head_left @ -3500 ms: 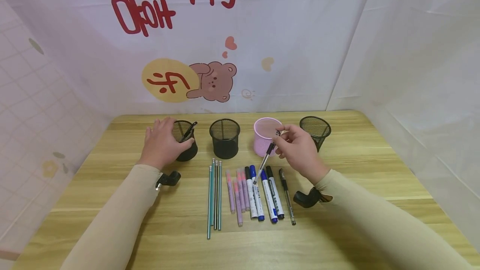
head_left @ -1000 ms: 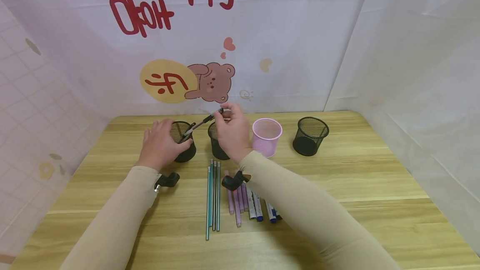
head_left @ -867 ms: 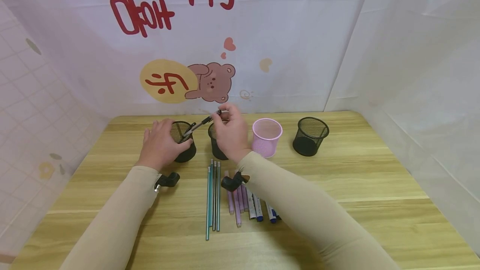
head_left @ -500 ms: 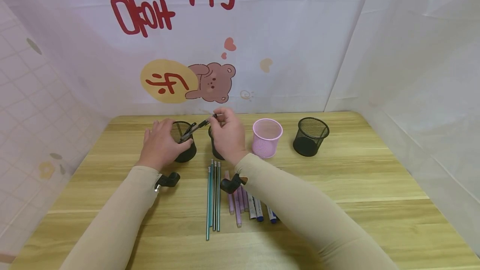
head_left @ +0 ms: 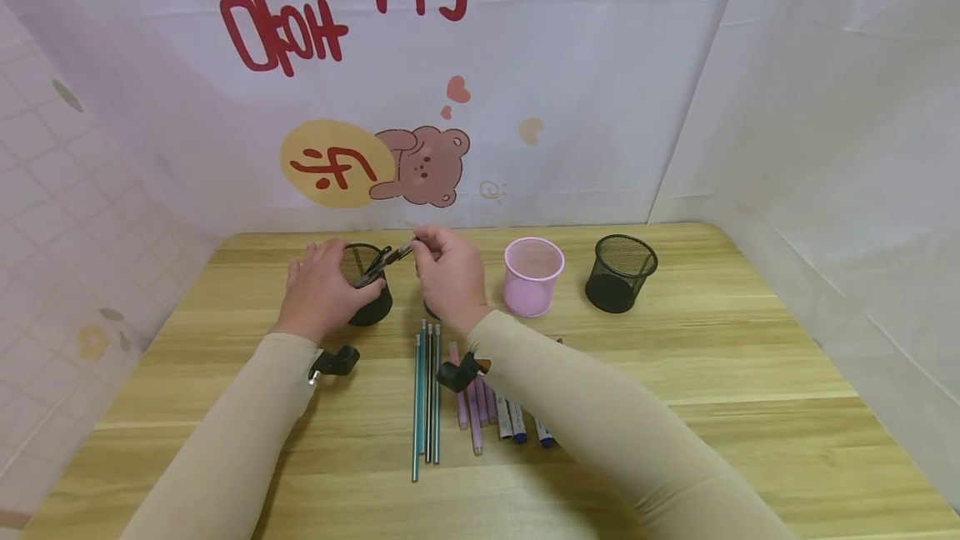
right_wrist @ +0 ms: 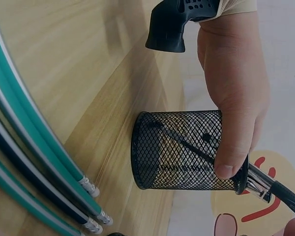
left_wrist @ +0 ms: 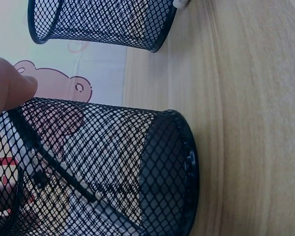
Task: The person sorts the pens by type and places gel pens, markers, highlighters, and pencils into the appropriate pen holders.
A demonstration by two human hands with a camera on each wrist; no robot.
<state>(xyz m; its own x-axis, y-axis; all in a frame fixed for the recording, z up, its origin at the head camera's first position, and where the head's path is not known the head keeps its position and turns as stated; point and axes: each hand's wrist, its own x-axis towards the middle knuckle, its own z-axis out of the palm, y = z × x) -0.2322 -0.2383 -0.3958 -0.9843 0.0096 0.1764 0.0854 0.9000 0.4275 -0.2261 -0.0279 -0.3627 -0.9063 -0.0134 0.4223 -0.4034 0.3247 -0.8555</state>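
Note:
My left hand [head_left: 318, 294] grips the leftmost black mesh pen cup [head_left: 372, 309], thumb across its near side and fingers at the rim. In the left wrist view a pen with a black part slants inside the cup [left_wrist: 157, 147]. My right hand [head_left: 453, 280] pinches a clear-barrelled gel pen [head_left: 402, 252] by its upper end. The pen's lower part reaches over the rim into the cup. In the right wrist view the held pen [right_wrist: 285, 195] lies beside the clip of the other pen, and only fingertips [right_wrist: 294, 228] of the right hand show.
Behind the right hand a second black mesh cup [head_left: 432, 312] is mostly hidden. A pink cup [head_left: 529, 294] and another black cup [head_left: 613, 294] stand rightward. Nearer lie several pencils [head_left: 427, 398], purple highlighters [head_left: 476, 415] and whiteboard markers [head_left: 517, 423], partly under the right forearm.
My right hand has carried the pen from above the markers leftward to the leftmost cup, then lowered it with its tip inside. The left hand has stayed on the cup.

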